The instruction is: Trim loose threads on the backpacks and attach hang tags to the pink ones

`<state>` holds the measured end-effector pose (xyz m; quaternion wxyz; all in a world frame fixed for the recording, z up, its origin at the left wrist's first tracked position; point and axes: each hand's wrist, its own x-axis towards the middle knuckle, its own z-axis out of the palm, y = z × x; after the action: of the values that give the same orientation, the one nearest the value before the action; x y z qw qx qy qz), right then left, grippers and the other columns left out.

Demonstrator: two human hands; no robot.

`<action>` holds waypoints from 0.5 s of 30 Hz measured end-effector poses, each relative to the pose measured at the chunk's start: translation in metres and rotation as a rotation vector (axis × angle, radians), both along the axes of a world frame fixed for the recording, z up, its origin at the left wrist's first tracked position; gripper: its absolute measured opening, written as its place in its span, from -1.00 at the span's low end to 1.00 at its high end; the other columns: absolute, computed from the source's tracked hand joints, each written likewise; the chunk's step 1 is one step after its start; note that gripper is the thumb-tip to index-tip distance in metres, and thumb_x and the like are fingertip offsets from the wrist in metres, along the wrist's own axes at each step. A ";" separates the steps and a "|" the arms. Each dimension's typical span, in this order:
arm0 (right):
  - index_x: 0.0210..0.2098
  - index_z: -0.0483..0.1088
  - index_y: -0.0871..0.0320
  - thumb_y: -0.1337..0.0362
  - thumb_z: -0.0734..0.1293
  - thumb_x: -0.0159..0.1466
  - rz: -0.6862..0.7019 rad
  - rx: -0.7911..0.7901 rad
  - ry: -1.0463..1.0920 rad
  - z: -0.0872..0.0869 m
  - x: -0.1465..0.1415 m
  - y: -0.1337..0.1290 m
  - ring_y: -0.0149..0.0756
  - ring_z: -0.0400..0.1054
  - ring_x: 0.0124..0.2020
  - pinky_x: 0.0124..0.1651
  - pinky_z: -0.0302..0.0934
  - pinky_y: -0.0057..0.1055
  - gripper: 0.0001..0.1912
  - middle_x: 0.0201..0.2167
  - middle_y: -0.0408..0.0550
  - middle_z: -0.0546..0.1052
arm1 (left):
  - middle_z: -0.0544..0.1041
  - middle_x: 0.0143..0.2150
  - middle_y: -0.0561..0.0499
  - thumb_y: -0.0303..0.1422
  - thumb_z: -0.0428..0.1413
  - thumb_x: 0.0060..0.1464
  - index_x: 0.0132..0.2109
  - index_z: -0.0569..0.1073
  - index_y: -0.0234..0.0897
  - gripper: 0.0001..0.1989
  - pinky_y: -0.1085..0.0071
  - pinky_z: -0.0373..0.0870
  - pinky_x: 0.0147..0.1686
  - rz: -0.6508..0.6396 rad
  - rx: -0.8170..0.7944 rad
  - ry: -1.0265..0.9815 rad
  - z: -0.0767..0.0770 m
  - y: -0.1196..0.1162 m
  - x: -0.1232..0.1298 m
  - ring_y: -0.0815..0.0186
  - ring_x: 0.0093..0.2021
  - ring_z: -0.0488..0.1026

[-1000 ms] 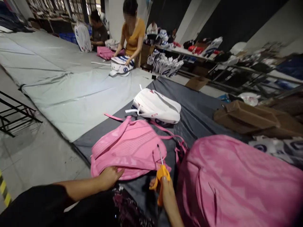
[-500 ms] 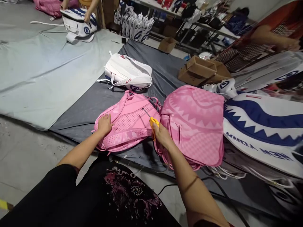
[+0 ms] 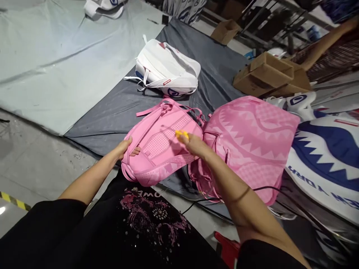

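Note:
A pink backpack lies back panel up on the dark sheet in front of me. My left hand is closed around its left side at a shoulder strap, the thumb on top and fingertips showing inside the strap. Over the right part of the back panel, my right hand is closed on yellow-handled scissors; their blades are hard to make out. Against the right side rests a second pink backpack with a toothed pattern, front up.
A white backpack lies beyond the pink one. Cardboard boxes stand at the right, near another person's arm. White-and-blue backpacks are stacked at far right. A black cable crosses the lower right.
My left hand has gone from lying on the backpack to gripping its strap side. The backpack is tilted and its upper strap shifted. My right hand with the scissors has moved over the back panel.

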<state>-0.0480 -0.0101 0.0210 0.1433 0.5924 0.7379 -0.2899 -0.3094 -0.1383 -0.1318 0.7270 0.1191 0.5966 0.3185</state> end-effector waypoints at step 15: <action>-0.04 0.50 0.24 0.04 0.19 0.43 0.114 -0.053 -0.089 0.032 0.016 -0.007 -0.16 0.47 -0.18 -0.14 0.24 -0.38 -0.57 -0.13 0.14 0.61 | 0.51 0.15 -0.30 -0.12 0.06 0.27 0.27 0.34 -0.29 -0.48 0.03 0.30 0.23 -0.275 0.255 0.578 0.027 -0.010 0.041 -0.06 0.22 0.42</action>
<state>-0.0321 -0.0173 0.0531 0.2080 0.5578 0.7553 -0.2741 -0.2684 -0.1484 -0.1046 0.5433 0.3739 0.7115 0.2426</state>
